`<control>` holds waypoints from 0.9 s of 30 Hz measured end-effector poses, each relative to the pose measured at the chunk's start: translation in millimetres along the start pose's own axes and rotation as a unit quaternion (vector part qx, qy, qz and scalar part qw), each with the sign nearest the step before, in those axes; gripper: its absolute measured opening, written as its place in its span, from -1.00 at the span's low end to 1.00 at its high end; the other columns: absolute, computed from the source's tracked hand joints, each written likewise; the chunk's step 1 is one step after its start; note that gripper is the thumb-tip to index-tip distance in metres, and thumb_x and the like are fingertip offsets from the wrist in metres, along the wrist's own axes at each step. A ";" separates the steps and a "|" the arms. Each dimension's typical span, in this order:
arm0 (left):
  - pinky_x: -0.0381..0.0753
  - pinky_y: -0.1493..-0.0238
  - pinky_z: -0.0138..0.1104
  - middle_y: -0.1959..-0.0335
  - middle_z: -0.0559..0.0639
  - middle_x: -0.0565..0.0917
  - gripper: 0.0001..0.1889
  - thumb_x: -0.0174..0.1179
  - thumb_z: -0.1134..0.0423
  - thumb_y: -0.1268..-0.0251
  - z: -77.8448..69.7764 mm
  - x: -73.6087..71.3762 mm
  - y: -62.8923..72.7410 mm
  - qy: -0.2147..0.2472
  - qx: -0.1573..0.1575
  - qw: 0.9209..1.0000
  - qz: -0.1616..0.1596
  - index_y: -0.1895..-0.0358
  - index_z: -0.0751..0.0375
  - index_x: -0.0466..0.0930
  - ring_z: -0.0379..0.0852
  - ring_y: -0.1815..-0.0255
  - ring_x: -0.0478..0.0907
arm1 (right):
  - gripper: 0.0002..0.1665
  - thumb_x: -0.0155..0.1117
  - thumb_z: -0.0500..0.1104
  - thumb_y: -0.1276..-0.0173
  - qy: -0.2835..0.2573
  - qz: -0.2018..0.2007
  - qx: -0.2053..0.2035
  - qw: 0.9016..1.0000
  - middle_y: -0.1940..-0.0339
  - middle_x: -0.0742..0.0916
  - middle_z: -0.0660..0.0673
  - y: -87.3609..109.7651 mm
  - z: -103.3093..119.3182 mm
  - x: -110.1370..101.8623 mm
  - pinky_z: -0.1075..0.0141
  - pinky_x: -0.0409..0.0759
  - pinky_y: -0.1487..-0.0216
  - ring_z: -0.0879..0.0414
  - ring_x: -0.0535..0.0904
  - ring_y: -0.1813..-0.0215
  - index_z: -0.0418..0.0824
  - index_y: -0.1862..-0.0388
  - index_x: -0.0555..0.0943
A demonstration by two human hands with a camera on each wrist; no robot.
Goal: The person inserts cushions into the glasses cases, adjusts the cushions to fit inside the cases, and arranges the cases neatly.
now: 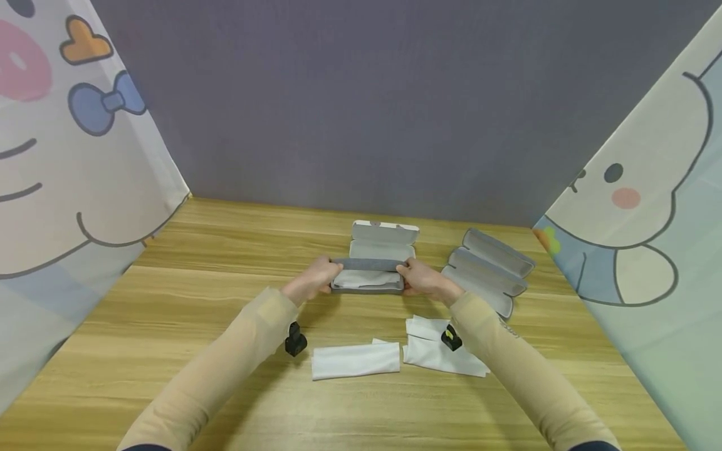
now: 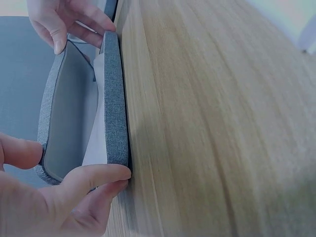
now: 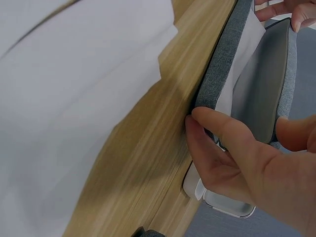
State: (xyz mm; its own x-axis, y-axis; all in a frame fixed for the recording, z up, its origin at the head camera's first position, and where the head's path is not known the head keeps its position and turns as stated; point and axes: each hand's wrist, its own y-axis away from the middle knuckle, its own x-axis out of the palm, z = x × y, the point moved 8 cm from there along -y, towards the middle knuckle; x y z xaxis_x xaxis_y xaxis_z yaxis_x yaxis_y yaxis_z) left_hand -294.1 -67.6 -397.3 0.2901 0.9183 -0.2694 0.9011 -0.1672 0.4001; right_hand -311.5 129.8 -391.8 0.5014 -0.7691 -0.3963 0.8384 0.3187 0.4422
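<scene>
Between both hands is a grey fabric-covered glasses case [image 1: 366,290], its lid [image 1: 369,265] partly raised. A folded white cloth [image 1: 366,279] lies inside it. At the case's left end, my left hand [image 1: 313,277] grips it, thumb on the lid's edge and fingers against the base [image 2: 116,98]. My right hand [image 1: 422,277] holds the opposite end the same way; in the right wrist view its thumb touches the lid [image 3: 285,74] while the fingertips press the base's front corner. Case and cloth are partly covered by the hands.
Behind the held case stands an open white case [image 1: 385,233]. Grey case parts [image 1: 499,254] lie open at the right, near the right forearm. Toward the front lie a folded white cloth [image 1: 355,361] and a looser white cloth [image 1: 437,351], partly under the right sleeve's line of view.
</scene>
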 end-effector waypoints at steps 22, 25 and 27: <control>0.33 -0.35 0.12 -0.43 0.42 0.10 -0.43 -0.24 0.27 -0.51 0.8 1.0 1.2 0.017 0.010 1.000 -0.010 -0.42 0.53 -0.11 0.29 -0.45 0.15 | -0.73 -0.30 -0.15 -0.61 -0.002 -0.003 0.005 1.000 0.15 0.36 -0.21 1.1 0.2 -0.4 0.14 0.52 -0.02 0.04 0.34 0.14 -0.36 -0.05 0.20; 0.33 -0.35 0.12 -0.44 0.43 0.07 -0.42 -0.24 0.26 -0.52 -0.1 1.1 1.5 0.014 0.011 1.000 -0.010 -0.44 0.54 -0.14 0.30 -0.47 0.11 | -0.73 -0.30 -0.16 -0.61 -0.004 -0.003 0.006 1.000 0.17 0.35 -0.20 1.0 0.5 -0.5 0.14 0.51 -0.01 0.04 0.33 0.15 -0.36 -0.06 0.20; 0.32 -0.35 0.11 -0.45 0.43 0.05 -0.41 -0.24 0.26 -0.52 -0.2 1.2 1.3 0.013 0.012 1.000 -0.008 -0.44 0.54 -0.15 0.31 -0.48 0.08 | -0.73 -0.30 -0.16 -0.61 -0.001 -0.004 0.007 1.000 0.19 0.34 -0.19 0.7 0.4 -0.6 0.15 0.50 0.01 0.04 0.31 0.17 -0.36 -0.06 0.19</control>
State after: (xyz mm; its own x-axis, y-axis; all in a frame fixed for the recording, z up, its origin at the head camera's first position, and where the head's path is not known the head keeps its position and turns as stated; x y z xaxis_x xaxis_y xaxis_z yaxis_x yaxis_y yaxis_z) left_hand -292.7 -66.7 -397.0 0.2673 0.9296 -0.2536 0.9133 -0.1604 0.3743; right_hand -311.4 130.3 -391.0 0.4948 -0.7730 -0.3971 0.8388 0.3052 0.4509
